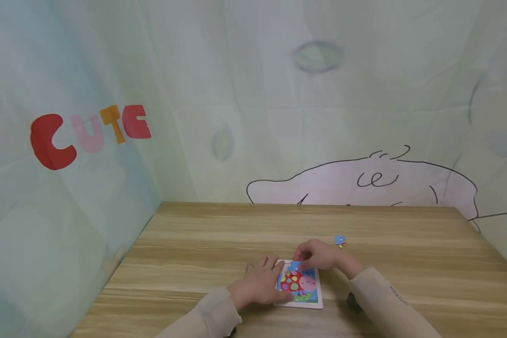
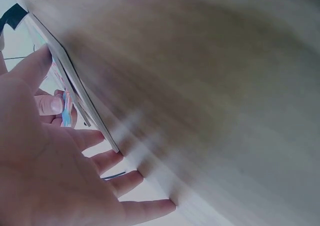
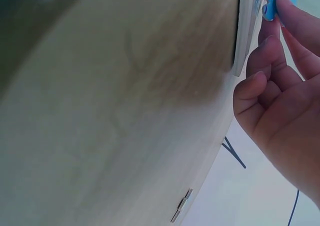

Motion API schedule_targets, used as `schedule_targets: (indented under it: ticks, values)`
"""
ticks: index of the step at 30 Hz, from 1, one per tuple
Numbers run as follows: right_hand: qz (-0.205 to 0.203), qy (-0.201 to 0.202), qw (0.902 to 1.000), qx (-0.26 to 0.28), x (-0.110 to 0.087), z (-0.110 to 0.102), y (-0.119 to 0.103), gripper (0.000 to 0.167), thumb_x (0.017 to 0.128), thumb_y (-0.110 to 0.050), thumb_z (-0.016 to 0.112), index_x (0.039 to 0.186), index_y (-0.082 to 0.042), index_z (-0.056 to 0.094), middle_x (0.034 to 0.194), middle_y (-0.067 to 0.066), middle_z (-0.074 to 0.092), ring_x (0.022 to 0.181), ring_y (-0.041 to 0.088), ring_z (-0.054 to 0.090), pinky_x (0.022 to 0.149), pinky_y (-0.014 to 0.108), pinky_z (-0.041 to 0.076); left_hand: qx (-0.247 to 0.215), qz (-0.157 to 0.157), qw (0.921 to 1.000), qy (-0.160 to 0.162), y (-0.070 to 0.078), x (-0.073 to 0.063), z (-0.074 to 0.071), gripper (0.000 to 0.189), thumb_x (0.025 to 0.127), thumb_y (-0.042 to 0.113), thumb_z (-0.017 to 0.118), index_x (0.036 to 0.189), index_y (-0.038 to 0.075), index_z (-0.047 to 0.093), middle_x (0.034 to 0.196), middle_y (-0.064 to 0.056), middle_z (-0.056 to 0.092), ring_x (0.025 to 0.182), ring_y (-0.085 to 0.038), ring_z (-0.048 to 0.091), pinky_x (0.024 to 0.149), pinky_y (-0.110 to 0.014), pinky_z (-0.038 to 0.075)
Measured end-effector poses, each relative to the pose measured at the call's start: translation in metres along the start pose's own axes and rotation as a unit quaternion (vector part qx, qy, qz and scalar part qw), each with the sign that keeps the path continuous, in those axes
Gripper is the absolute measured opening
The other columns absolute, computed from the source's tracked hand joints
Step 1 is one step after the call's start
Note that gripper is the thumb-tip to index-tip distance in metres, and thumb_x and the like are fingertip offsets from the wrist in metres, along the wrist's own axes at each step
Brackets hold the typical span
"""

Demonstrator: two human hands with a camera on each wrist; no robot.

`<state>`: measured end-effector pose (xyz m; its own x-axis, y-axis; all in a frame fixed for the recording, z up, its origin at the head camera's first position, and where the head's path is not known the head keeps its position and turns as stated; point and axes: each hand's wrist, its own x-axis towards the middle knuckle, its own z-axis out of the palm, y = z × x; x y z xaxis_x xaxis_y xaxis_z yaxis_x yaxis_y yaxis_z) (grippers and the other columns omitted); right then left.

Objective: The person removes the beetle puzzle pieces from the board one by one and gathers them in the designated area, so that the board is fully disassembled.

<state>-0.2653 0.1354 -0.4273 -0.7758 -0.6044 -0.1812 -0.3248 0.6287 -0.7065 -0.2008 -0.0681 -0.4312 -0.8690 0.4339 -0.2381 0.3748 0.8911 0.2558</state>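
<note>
On the table lies a jigsaw puzzle board [image 1: 319, 296] with a white rim and a picture with a spotted red body and a pink face. My left hand [image 1: 262, 284] rests along its left side, fingers spread on the tabletop, thumb over the lower picture. In the left wrist view these fingers [image 2: 132, 182] look straight. My right hand [image 1: 321, 255] is over the board's upper edge. Between its thumb and fingers it pinches a blue puzzle piece [image 3: 270, 5], also visible in the left wrist view. The piece's lower side is hidden.
Another blue puzzle piece [image 1: 340, 241] with a red and yellow corner lies beyond my right hand on the wooden table [image 1: 219, 230]. A dark object [image 1: 354, 303] shows beside the right sleeve. Printed curtains [image 1: 203, 94] enclose the table's left and back.
</note>
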Motion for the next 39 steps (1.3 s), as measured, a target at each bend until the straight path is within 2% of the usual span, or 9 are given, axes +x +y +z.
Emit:
schedule_targets:
  ticks: [6,19,25,31,39]
  values:
    - [-0.013,0.001,0.9999,-0.002,-0.0006,-0.0013,0.0023,0.007,0.088,-0.009,0.068,0.093,-0.014,0.069,0.082,-0.004,0.06,0.08,0.016,0.053,0.07,0.031,0.045,0.007,0.004,1.0,0.004,-0.0001,-0.0006,0.0001,0.088,0.08,0.066,0.063,0.145,0.01,0.042,0.15,-0.011,0.036,0.138,-0.037,0.031,0.102,-0.067,0.029]
    - [-0.026,-0.001,0.9995,0.018,0.0003,-0.0027,0.0075,0.007,0.09,-0.009,0.067,0.095,-0.012,0.071,0.084,-0.004,0.064,0.08,0.015,0.055,0.075,0.033,0.046,-0.006,-0.001,1.0,-0.007,-0.0018,0.0019,0.0008,0.088,0.08,0.066,0.063,0.146,0.012,0.041,0.152,-0.012,0.034,0.139,-0.038,0.029,0.104,-0.068,0.027]
    - [-0.02,0.006,0.9997,0.008,0.0001,-0.0032,0.0078,0.006,0.09,-0.011,0.067,0.094,-0.013,0.071,0.085,-0.006,0.064,0.081,0.013,0.056,0.078,0.032,0.046,-0.004,0.004,1.0,-0.007,-0.0044,0.0053,0.0041,0.088,0.08,0.066,0.062,0.146,0.013,0.041,0.152,-0.012,0.034,0.139,-0.038,0.03,0.103,-0.069,0.026]
    - [-0.02,0.018,0.9996,0.003,0.0,-0.0048,0.0081,0.006,0.09,-0.011,0.067,0.094,-0.014,0.07,0.085,-0.005,0.063,0.083,0.015,0.055,0.078,0.036,0.046,-0.008,0.003,1.0,-0.005,-0.0029,0.0036,0.0028,0.088,0.08,0.066,0.063,0.146,0.012,0.041,0.152,-0.013,0.034,0.139,-0.039,0.03,0.103,-0.069,0.026]
    - [-0.012,0.022,0.9997,0.0,-0.0029,-0.0081,0.0081,0.005,0.091,-0.014,0.066,0.093,-0.016,0.07,0.086,-0.005,0.063,0.084,0.015,0.054,0.078,0.035,0.046,-0.013,0.007,0.9999,-0.002,-0.0039,0.0034,0.0035,0.089,0.081,0.065,0.062,0.147,0.01,0.04,0.152,-0.013,0.033,0.14,-0.039,0.029,0.103,-0.069,0.025]
